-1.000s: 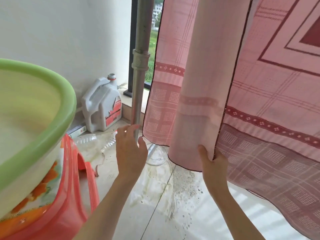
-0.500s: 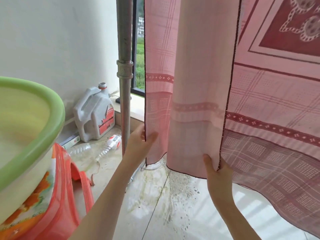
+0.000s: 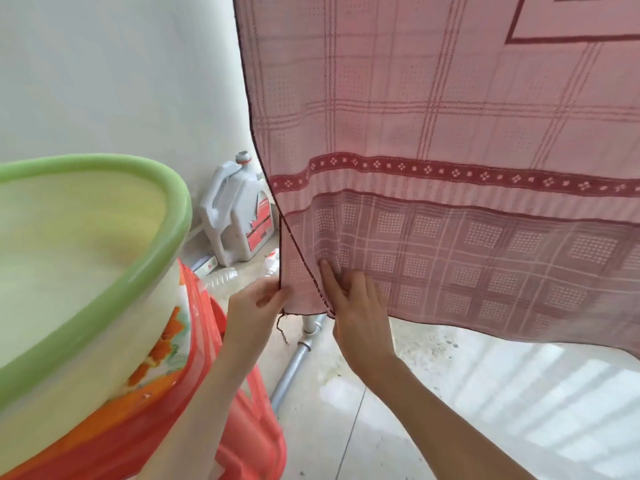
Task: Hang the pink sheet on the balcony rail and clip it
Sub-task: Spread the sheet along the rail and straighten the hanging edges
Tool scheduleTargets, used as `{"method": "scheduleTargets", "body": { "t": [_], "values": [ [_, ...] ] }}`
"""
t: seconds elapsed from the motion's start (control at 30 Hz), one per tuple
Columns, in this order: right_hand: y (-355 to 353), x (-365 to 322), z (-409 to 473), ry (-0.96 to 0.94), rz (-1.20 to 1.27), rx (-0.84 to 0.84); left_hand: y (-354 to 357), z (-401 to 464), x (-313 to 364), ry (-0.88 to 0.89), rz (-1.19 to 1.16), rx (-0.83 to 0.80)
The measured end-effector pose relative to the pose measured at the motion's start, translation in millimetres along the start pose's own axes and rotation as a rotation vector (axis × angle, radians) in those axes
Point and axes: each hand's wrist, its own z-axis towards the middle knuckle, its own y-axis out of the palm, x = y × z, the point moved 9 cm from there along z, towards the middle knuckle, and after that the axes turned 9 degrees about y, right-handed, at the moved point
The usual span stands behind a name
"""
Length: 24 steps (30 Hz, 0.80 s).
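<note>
The pink checked cotton sheet (image 3: pixel 450 168) now hangs spread flat, its fold gone. The left hand (image 3: pixel 254 306) pinches its lower corner edge; the right hand (image 3: pixel 360 317) seems to press it with straight fingers, beside a green-rimmed plastic basin (image 3: pixel 104 271).

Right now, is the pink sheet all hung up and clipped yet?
Partly. The pink sheet already hangs down in front of the person. The left hand pinches its bottom corner and the right hand rests flat on the cloth, straightening it. No clip shows and the rail is out of view, so clipping looks left.
</note>
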Motion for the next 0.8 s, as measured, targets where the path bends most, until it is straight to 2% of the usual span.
{"method": "scheduleTargets", "body": {
  "t": [0.1, 0.2, 0.33, 0.47, 0.53, 0.6, 0.67, 0.73, 0.8],
  "values": [
    [13, -8, 3, 0.067, -0.05, -0.014, -15, -4, 5, 0.051, 0.018, 0.061],
    [24, -16, 5, 0.126, -0.083, -0.077, -8, -7, 17, 0.141, 0.123, -0.021],
    [44, -13, 1, 0.161, -0.039, -0.239, 10, -7, 14, 0.06, 0.015, -0.158],
    [46, -14, -9, 0.058, 0.124, -0.367, 10, 2, 20, 0.124, 0.123, -0.005],
    [39, -4, -18, 0.113, 0.288, -0.411, 8, 7, 12, 0.096, 0.137, 0.072],
    [30, 28, -32, 0.454, 0.554, -0.463, 9, 11, 3, 0.07, 0.122, 0.08],
    [27, 65, -63, 0.945, 0.992, -0.497, 14, 13, -5, 0.038, 0.069, 0.075],
    [21, 95, -94, 1.304, 1.354, -0.416, 19, 13, -12, -0.013, -0.02, 0.083],
    [10, 121, -114, 1.499, 1.557, -0.254, 25, 12, -14, -0.054, -0.106, 0.078]
  ]
}}
